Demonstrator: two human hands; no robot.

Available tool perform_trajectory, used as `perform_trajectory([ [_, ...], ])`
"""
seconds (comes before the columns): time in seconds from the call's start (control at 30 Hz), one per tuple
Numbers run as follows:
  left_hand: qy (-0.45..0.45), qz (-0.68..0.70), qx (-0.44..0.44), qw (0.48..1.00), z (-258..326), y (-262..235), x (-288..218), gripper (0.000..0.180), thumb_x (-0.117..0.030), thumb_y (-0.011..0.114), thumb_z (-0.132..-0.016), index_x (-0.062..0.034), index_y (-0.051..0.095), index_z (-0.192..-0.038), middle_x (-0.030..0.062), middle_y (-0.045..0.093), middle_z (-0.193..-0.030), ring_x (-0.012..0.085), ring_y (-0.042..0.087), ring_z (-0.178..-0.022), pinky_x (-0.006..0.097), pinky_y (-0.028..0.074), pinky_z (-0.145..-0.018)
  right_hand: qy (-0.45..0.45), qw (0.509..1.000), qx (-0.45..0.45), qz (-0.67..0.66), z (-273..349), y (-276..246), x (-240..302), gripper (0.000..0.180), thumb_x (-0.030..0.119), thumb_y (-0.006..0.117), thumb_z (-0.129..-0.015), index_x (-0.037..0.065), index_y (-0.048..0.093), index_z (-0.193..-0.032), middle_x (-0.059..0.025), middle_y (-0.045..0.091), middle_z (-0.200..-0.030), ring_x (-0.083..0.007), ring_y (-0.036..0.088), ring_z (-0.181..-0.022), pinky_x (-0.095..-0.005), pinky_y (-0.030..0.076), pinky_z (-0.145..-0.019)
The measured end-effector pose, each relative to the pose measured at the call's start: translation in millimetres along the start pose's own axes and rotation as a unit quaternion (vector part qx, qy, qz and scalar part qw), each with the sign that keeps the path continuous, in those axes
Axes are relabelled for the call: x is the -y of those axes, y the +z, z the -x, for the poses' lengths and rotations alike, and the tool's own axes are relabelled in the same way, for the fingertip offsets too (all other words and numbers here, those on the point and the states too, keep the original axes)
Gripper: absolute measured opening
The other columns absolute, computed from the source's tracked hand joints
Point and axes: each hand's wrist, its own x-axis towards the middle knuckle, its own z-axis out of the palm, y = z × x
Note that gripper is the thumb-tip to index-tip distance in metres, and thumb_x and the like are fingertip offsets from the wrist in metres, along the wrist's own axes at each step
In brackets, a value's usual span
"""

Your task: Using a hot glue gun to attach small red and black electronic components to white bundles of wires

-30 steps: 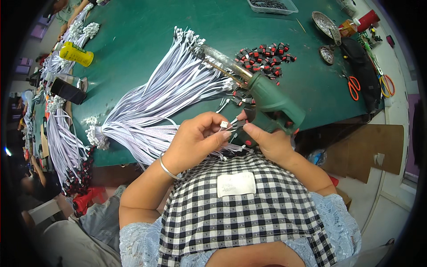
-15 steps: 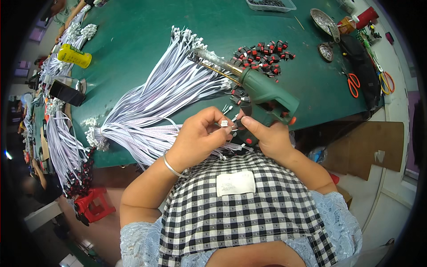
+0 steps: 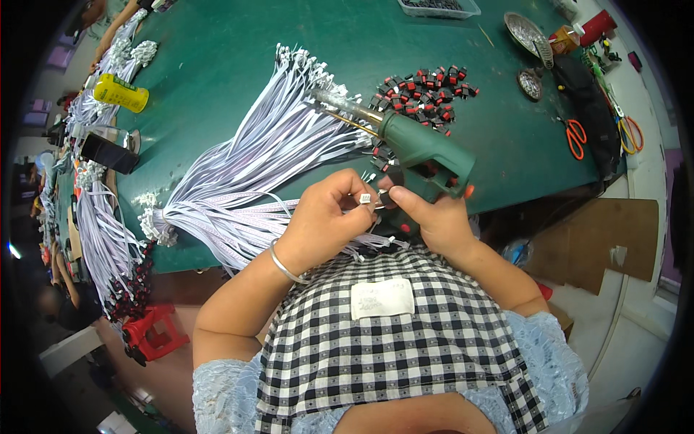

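Observation:
My left hand [image 3: 325, 213] pinches a small white plug [image 3: 366, 198] at the end of thin wire, its thumb and forefinger closed. Beside it, my right hand [image 3: 437, 220] is closed round the handle of a green soldering gun [image 3: 426, 148], its metal barrel pointing away and to the left. Near the right thumb is a small dark part [image 3: 387, 197], close to the left fingertips; what exactly it touches is hard to see. Under the barrel lies a large bundle of white flat cables [image 3: 246, 159] with white plugs. Small black-and-red switches [image 3: 423, 94] are heaped beyond the gun.
On the green table [image 3: 217, 43] stand a yellow bottle [image 3: 121, 92], a dark phone [image 3: 108, 152] and more cable bundles at left. At right are red-handled scissors [image 3: 575, 137], metal dishes [image 3: 529, 36] and a clear tray [image 3: 439, 7]. A red stool [image 3: 155, 333] stands below left.
The soldering gun has shifted slightly left, and its barrel tip has dipped a little toward me. Both hands stay close together, the left one still pinching the white plug.

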Motion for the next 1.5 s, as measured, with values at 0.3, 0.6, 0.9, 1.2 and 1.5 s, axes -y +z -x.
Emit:
perform_trajectory([
  [0.3, -0.059, 0.101, -0.086, 0.989, -8.0, 1.5, -5.9, 0.01, -0.006, 0.053, -0.08, -0.0071, 0.044, -0.078, 0.0056, 0.055, -0.089, 0.014, 0.06, -0.07, 0.02, 0.042, -0.055, 0.051, 0.986, -0.084, -0.138, 55.6, -54.9, -11.0, 0.01, 0.006, 0.05, -0.083, 0.0, 0.055, -0.09, -0.0097, 0.059, -0.083, -0.0138, 0.057, -0.074, -0.0284, 0.045, -0.064],
  [0.6, -0.046, 0.102, -0.102, 0.988, -17.4, 1.5, 1.7, 0.009, -0.007, 0.053, -0.08, -0.008, 0.045, -0.078, 0.0048, 0.057, -0.087, 0.0122, 0.06, -0.069, 0.02, 0.042, -0.053, -0.3, 0.903, 0.05, 0.304, 72.8, -88.8, -64.0, 0.046, 0.003, 0.066, -0.067, 0.003, 0.043, -0.108, -0.014, 0.058, -0.086, -0.0276, 0.059, -0.075, -0.035, 0.049, -0.067],
  [0.9, -0.018, 0.093, -0.111, 0.989, -18.8, 4.1, 4.7, 0.009, -0.007, 0.054, -0.08, -0.0079, 0.045, -0.078, 0.0038, 0.055, -0.089, 0.0123, 0.06, -0.071, 0.02, 0.042, -0.054, -0.055, 0.989, -0.062, 0.121, 89.9, -91.6, -98.1, 0.036, -0.001, 0.067, -0.066, -0.008, 0.052, -0.097, -0.0097, 0.061, -0.079, -0.0135, 0.057, -0.064, -0.0177, 0.045, -0.054],
  [1.2, -0.013, 0.074, -0.112, 0.991, -22.8, 3.4, 8.7, 0.008, -0.007, 0.053, -0.08, -0.0087, 0.045, -0.078, 0.0029, 0.055, -0.089, 0.011, 0.059, -0.07, 0.018, 0.041, -0.054, -0.114, 0.924, 0.008, 0.364, 85.5, -85.0, -76.1, 0.038, 0.0, 0.069, -0.065, -0.004, 0.052, -0.1, -0.0071, 0.062, -0.079, -0.0124, 0.06, -0.071, -0.0221, 0.047, -0.064],
  [1.5, 0.009, 0.055, -0.108, 0.993, -19.6, 1.4, 7.0, 0.009, -0.007, 0.053, -0.081, -0.0083, 0.045, -0.079, 0.0031, 0.055, -0.087, 0.0111, 0.059, -0.071, 0.019, 0.041, -0.055, -0.084, 0.99, -0.102, -0.053, 69.6, -57.4, -33.5, 0.02, 0.009, 0.06, -0.075, 0.004, 0.055, -0.094, -0.0125, 0.059, -0.096, -0.0215, 0.059, -0.083, -0.0327, 0.048, -0.076],
])
